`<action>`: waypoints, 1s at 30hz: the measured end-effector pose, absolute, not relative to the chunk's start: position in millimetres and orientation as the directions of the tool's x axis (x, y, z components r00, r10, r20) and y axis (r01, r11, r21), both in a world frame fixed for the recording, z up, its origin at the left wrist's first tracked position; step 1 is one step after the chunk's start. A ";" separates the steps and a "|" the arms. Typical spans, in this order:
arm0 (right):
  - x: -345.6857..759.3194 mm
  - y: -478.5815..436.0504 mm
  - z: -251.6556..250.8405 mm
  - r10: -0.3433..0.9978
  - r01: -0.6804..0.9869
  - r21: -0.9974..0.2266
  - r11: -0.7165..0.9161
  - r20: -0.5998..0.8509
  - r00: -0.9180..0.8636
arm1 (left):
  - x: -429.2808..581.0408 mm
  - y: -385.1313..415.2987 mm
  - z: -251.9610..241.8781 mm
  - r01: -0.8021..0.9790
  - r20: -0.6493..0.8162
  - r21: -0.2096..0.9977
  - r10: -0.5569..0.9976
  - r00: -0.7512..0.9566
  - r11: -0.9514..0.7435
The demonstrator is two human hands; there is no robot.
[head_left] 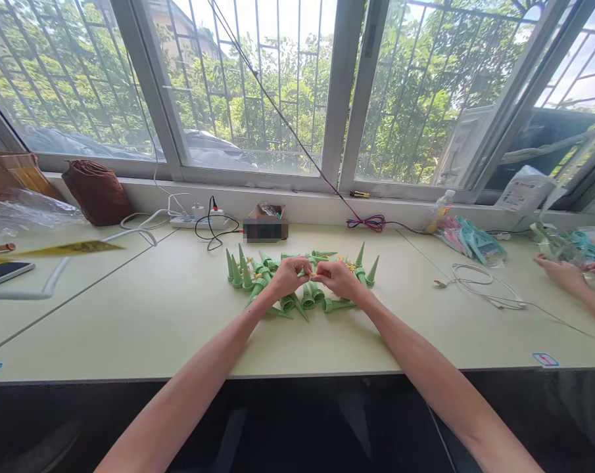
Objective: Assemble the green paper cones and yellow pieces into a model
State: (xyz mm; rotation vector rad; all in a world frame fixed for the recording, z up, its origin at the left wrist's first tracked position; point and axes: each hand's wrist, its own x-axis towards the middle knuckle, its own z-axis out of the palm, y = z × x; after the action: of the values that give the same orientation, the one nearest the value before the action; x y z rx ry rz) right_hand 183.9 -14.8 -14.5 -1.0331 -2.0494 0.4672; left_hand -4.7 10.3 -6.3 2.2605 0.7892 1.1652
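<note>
My left hand (290,277) and my right hand (336,276) meet above a heap of green plastic parts, fingers pinched together. Between the fingertips shows a small yellow piece (313,275), mostly covered, so its shape is hard to make out. Under and around the hands lie several green cone-shaped spikes (308,299) with threaded, open ends. At the left of the heap, some of these cones (246,278) stand upright; another upright cone (373,270) is at the right. Small yellow parts (349,264) are scattered behind my right hand.
Behind the heap are a small box (266,226), a power strip (203,221) and bundled wire (366,223). Further right lie a coiled white cable (487,284) and bagged plastic items (475,240). Another person's hands (566,272) are at the right edge. A phone (6,274) lies left.
</note>
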 end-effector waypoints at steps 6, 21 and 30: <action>182.8 -16.2 -13.4 0.814 0.516 -0.630 0.581 0.457 -0.358 | -4.9 11.0 -6.2 0.284 0.551 0.643 0.687 0.474 -0.711; 182.9 -16.6 -13.2 0.817 0.514 -0.635 0.577 0.447 -0.364 | -5.2 9.8 -6.2 0.262 0.540 0.672 0.701 0.466 -0.692; 182.6 -16.7 -13.0 0.813 0.560 -0.591 0.581 0.448 -0.371 | -4.9 7.5 -4.9 0.241 0.534 0.686 0.700 0.475 -0.687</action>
State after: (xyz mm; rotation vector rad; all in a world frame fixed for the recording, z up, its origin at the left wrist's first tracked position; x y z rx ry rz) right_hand 182.6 -16.7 -13.0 -1.0888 -2.0807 0.4438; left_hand -4.9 7.5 -4.9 2.1954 0.7775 1.1411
